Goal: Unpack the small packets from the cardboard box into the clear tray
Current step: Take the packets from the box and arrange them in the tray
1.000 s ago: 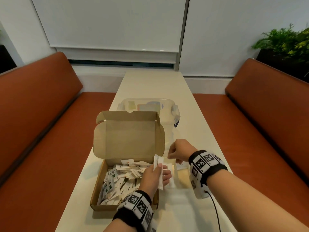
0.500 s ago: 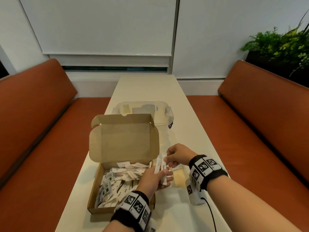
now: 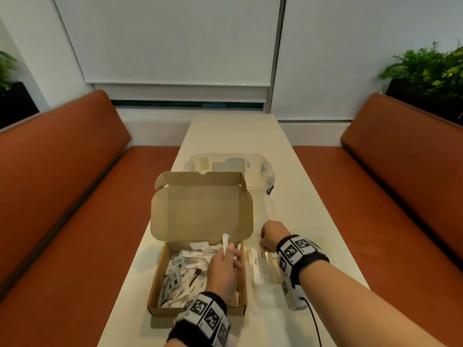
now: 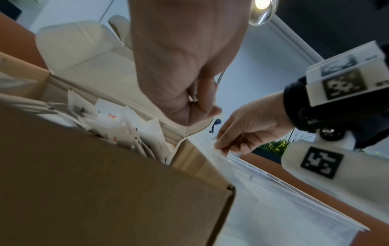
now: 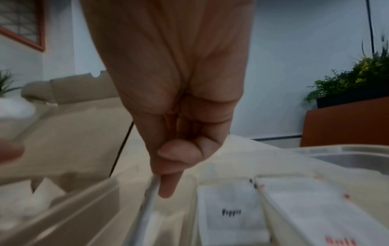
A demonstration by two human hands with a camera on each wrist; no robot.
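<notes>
The cardboard box point(image 3: 196, 279) is sitting open on the table point(image 3: 295, 186), lid standing up at the back, w/ many small packets point(image 3: 186, 267) lying loose inside. The left hand point(image 3: 223, 267) is hovering over the right side of the box, and its fingers are pinching a few white packets point(image 3: 226, 242) that are sticking upward above the box wall. In the left wrist view the thumb and fingers point(image 4: 207, 101) are curling close together around thin paper, so the grip is narrow.

The clear tray point(image 3: 269, 289) is lying just beside the box, on its right, touching or almost touching it; I cannot tell which. Inside it some packets are already lying flat: a long one marked "Sugar" point(image 3: 256, 265), and in the right wrist view one marked "Pepper" point(image 5: 231, 212) in the next compartment. The right hand point(image 3: 270, 237) is reaching down at the far end of the tray. Its thumb and forefinger point(image 5: 168, 188) are pinching the top edge of a thin white packet point(image 5: 149, 204) that is standing on edge in the tray; other fingers are curling in.

Behind the box a clear lidded container point(image 3: 253, 169) is standing on the table
</notes>
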